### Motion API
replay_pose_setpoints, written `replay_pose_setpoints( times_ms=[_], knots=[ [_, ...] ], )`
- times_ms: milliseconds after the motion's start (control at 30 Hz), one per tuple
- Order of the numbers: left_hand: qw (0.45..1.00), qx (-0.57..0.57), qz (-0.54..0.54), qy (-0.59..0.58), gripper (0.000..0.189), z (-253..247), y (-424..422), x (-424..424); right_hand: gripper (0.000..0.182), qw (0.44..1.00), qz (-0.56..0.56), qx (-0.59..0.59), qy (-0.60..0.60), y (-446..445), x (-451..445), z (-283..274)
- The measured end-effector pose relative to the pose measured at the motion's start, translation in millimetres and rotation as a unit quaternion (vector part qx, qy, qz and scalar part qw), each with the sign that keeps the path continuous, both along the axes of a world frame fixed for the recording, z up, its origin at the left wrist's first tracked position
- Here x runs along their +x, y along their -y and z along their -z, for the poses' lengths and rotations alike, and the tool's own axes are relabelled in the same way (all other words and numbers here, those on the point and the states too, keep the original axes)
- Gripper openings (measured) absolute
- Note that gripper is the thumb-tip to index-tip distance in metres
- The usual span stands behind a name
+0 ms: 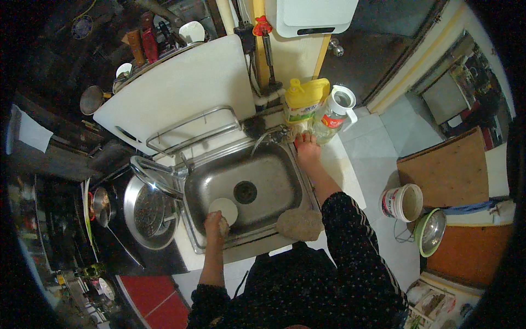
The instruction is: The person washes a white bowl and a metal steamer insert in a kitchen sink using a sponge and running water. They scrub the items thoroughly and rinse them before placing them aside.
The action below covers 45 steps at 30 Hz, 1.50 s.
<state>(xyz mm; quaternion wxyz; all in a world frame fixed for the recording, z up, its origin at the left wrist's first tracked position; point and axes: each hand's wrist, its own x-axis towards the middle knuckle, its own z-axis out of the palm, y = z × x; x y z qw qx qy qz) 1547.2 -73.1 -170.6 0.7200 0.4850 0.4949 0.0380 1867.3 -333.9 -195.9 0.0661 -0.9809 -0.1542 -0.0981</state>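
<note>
My left hand (216, 224) holds a small pale round dish (224, 210) by its near edge, low over the left front part of the stainless steel sink (267, 172). Something beige shows beside the fingers; what it is cannot be told. My right hand (307, 150) reaches to the sink's back right corner, its fingers at a small red thing (296, 142), mostly hidden. Whether they grip it is unclear. Beside that hand stand a glass jug (328, 123) with a white lid and a yellow plastic bottle (304, 98). The curved metal faucet (154, 174) sits at the sink's left edge.
A brown stone-like lump (300, 224) rests on the front right rim. Left of the sink lies a large metal basin (131, 205), with a pan and ladle beyond. A white cutting board (176, 86) leans behind the wire rack (193, 131). A white bucket (400, 203) stands at right.
</note>
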Motion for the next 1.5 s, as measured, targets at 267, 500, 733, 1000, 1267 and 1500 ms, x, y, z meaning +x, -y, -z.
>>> replay_pose_setpoints(
  times_ms=[267, 500, 733, 1000, 1267, 1500],
  knots=[
    [1.0, -0.005, -0.022, 0.005, 0.021, 8, 1, -3, 0.06, 0.986, -0.063, 0.151, 0.004, 2, -35, -96],
    [0.999, -0.014, -0.003, 0.041, 0.013, 10, 1, -1, 0.056, 0.948, -0.034, 0.17, 0.267, 57, 15, -236],
    [0.998, -0.022, -0.022, 0.06, 0.013, 9, 3, 0, 0.054, 0.975, 0.01, 0.175, 0.137, 69, 52, -220],
    [0.999, -0.011, -0.024, 0.04, 0.016, 3, 4, -5, 0.041, 0.947, -0.036, 0.301, 0.11, 118, -20, -155],
    [0.999, -0.023, -0.008, 0.021, 0.019, 7, 4, 1, 0.046, 0.979, 0.053, 0.167, -0.107, 155, -168, -51],
    [1.0, -0.01, 0.022, 0.007, 0.023, -2, 9, 3, 0.034, 0.962, 0.042, 0.184, -0.199, 152, -194, -17]
  ],
)
